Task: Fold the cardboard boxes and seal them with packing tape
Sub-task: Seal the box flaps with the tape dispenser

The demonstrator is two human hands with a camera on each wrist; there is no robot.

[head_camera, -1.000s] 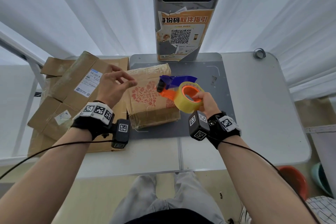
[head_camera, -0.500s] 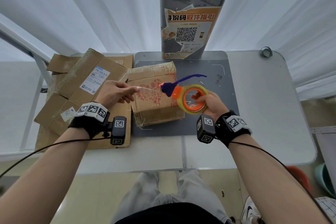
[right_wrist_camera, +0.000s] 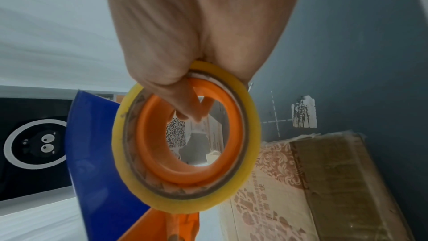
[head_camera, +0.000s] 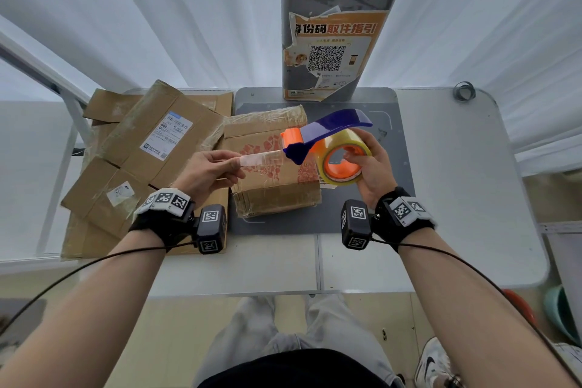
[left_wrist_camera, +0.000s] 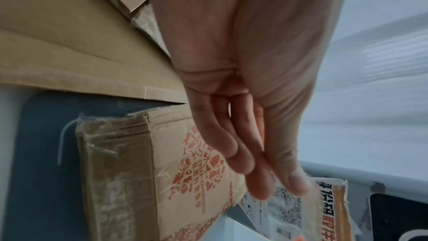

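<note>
Since the earlier frame, the left hand (head_camera: 206, 174) has drawn the tape strip (head_camera: 261, 158) further out to the left, and the dispenser (head_camera: 330, 148) has tilted so its blue guard lies more level.

At left of the head view, flattened cartons (head_camera: 138, 161) lie stacked on the worktop (head_camera: 456, 167); the exact count cannot be told. Left of centre, the left hand pinches the free end of the strip between thumb and fingertips. At centre, one printed box (head_camera: 271, 173) sits folded shut on the grey mat (head_camera: 371, 214), below the strip. Right of centre, the right hand (head_camera: 373, 167) grips the one dispenser, fingers hooked through the orange core of the one tape roll (head_camera: 341, 161).

Procedure, as judged: keep the strip taut and untwisted, lower it square over the box seam, press the free end down first, then run the dispenser along.

Count: two hands, one dispenser, one roll, one folded box.
</note>
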